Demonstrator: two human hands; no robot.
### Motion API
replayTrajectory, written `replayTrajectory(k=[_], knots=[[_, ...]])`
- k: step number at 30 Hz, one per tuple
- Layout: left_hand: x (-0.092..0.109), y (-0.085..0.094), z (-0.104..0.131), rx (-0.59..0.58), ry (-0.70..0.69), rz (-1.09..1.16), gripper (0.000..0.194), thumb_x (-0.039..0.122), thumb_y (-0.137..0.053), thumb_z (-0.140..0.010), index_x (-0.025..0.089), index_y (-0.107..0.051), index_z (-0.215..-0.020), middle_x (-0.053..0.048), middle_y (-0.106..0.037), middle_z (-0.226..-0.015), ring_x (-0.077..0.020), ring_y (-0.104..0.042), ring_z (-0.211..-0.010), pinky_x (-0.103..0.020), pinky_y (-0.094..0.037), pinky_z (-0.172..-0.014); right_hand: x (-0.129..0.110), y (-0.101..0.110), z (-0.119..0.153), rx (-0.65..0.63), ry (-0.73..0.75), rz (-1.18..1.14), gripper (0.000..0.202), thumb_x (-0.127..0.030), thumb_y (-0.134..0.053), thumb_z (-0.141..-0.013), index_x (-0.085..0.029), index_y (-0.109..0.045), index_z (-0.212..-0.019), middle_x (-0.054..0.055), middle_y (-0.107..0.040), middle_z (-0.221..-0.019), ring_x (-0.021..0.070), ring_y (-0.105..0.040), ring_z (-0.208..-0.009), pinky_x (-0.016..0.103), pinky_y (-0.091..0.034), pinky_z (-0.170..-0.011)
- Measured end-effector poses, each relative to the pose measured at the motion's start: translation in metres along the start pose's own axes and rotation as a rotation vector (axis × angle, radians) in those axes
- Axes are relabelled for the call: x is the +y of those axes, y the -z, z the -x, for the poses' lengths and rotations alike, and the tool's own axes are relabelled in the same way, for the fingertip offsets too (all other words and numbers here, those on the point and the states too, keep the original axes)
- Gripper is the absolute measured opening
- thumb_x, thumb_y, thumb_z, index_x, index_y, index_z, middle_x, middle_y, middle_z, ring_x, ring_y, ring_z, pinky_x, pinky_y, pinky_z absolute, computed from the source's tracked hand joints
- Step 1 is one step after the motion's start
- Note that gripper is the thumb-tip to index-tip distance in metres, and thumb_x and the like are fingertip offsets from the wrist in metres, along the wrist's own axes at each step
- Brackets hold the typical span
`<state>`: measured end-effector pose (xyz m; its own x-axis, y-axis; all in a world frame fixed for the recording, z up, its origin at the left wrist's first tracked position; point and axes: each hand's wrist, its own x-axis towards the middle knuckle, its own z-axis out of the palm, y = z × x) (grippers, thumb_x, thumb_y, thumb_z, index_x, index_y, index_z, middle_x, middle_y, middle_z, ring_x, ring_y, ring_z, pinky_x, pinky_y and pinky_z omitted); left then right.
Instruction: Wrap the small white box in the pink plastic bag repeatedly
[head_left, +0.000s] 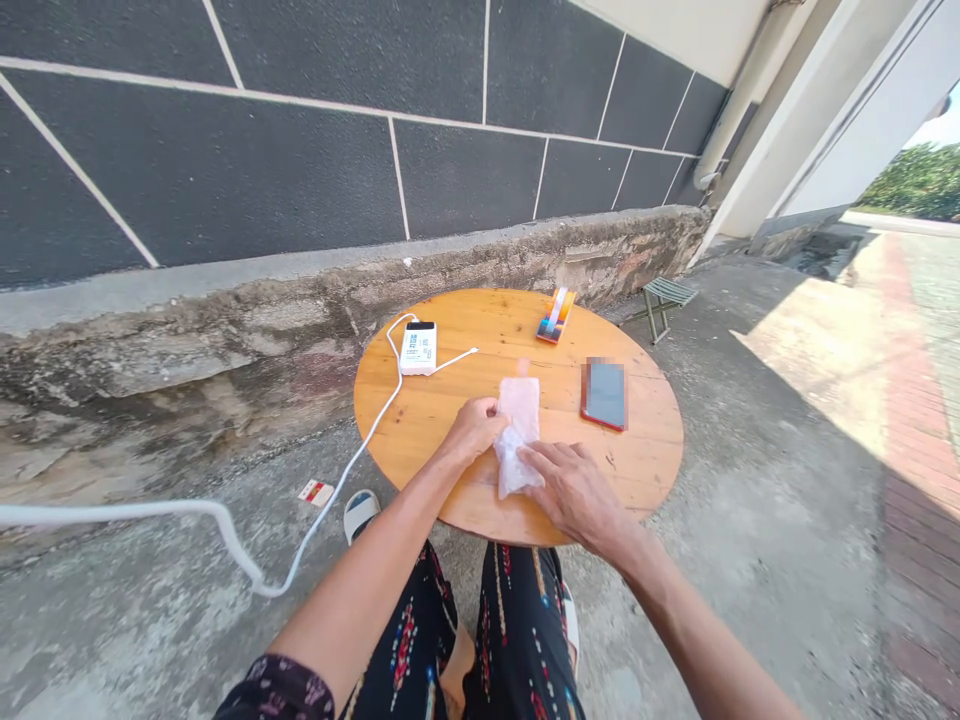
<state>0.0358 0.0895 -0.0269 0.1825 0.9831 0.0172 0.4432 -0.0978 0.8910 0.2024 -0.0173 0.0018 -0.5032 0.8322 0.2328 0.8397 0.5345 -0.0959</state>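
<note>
A pale, whitish packet that looks like bubble wrap lies lengthwise near the front of the round wooden table. What may be inside it cannot be made out. On its left edge, my left hand is closed, thumb and fingers pinching the wrap about halfway along. From the right, my right hand grips the crumpled near end, its fingers bent over the top and its thumb lower down. The wrap's far end lies flat and free of both hands.
On the round table stand a white power strip with cables, an orange-and-blue tape dispenser and a red-edged phone. A white cord hangs off the left side. Beyond are a folding stool and the wall.
</note>
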Motion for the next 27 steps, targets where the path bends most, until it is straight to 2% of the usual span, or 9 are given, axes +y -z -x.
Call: replayTrajectory(k=[6, 9, 12, 16, 19, 22, 27], knots=[[-0.004, -0.002, 0.001, 0.035, 0.007, 0.062, 0.016, 0.029, -0.052, -0.073, 0.015, -0.055, -0.064, 0.004, -0.049, -0.053, -0.0084, -0.044, -0.047, -0.018, -0.031, -0.045, -0.002, 0.002, -0.001, 0.017, 0.004, 0.025, 0.033, -0.021, -0.057, -0.084, -0.019, -0.055, -0.117, 0.010, -0.056, -0.126, 0.0258, -0.052, -0.104, 0.040, -0.035, -0.088], [-0.002, 0.003, 0.007, 0.065, 0.014, 0.069, 0.018, 0.031, -0.051, -0.076, 0.015, -0.058, -0.072, 0.003, -0.052, -0.055, -0.0086, -0.046, -0.047, -0.019, -0.034, -0.046, -0.003, 0.004, -0.002, 0.016, 0.020, 0.014, 0.032, -0.020, -0.058, -0.082, -0.018, -0.056, -0.114, 0.009, -0.058, -0.122, 0.0251, -0.051, -0.103, 0.039, -0.035, -0.088], [-0.001, 0.014, 0.025, 0.128, -0.025, 0.037, 0.021, 0.032, -0.050, -0.080, 0.015, -0.061, -0.088, -0.001, -0.062, -0.072, -0.0103, -0.054, -0.057, -0.020, -0.041, -0.055, -0.003, 0.006, -0.003, 0.013, 0.021, -0.001, 0.031, -0.020, -0.058, -0.083, -0.018, -0.056, -0.114, 0.008, -0.061, -0.116, 0.0240, -0.052, -0.100, 0.038, -0.036, -0.087], [-0.002, 0.021, 0.061, 0.143, -0.188, -0.071, 0.020, 0.023, -0.047, -0.082, 0.018, -0.065, -0.090, -0.001, -0.068, -0.084, -0.0132, -0.059, -0.072, -0.023, -0.045, -0.069, -0.003, 0.006, -0.005, 0.008, 0.024, -0.002, 0.030, -0.019, -0.057, -0.083, -0.018, -0.057, -0.113, 0.009, -0.062, -0.114, 0.0240, -0.052, -0.101, 0.038, -0.035, -0.087], [-0.002, 0.016, 0.076, 0.142, -0.267, -0.066, 0.021, 0.018, -0.048, -0.081, 0.018, -0.066, -0.091, -0.003, -0.068, -0.092, -0.0141, -0.059, -0.080, -0.024, -0.045, -0.073, -0.002, 0.005, -0.006, 0.006, 0.022, 0.006, 0.031, -0.019, -0.057, -0.083, -0.019, -0.057, -0.114, 0.009, -0.062, -0.114, 0.0248, -0.052, -0.102, 0.039, -0.035, -0.087], [0.000, 0.008, 0.078, 0.136, -0.322, -0.031, 0.020, 0.016, -0.048, -0.081, 0.017, -0.067, -0.087, -0.003, -0.067, -0.091, -0.0141, -0.060, -0.083, -0.024, -0.045, -0.075, -0.003, 0.002, -0.004, 0.010, 0.019, 0.016, 0.034, -0.020, -0.056, -0.084, -0.019, -0.055, -0.117, 0.009, -0.061, -0.118, 0.0255, -0.051, -0.104, 0.039, -0.036, -0.087], [0.003, 0.003, 0.075, 0.107, -0.276, -0.035, 0.021, 0.016, -0.048, -0.080, 0.017, -0.068, -0.084, -0.002, -0.067, -0.082, -0.0126, -0.058, -0.073, -0.022, -0.044, -0.069, -0.004, -0.001, 0.000, 0.058, -0.023, 0.056, 0.036, -0.023, -0.056, -0.084, -0.021, -0.056, -0.120, 0.011, -0.053, -0.125, 0.0271, -0.049, -0.106, 0.040, -0.036, -0.084]])
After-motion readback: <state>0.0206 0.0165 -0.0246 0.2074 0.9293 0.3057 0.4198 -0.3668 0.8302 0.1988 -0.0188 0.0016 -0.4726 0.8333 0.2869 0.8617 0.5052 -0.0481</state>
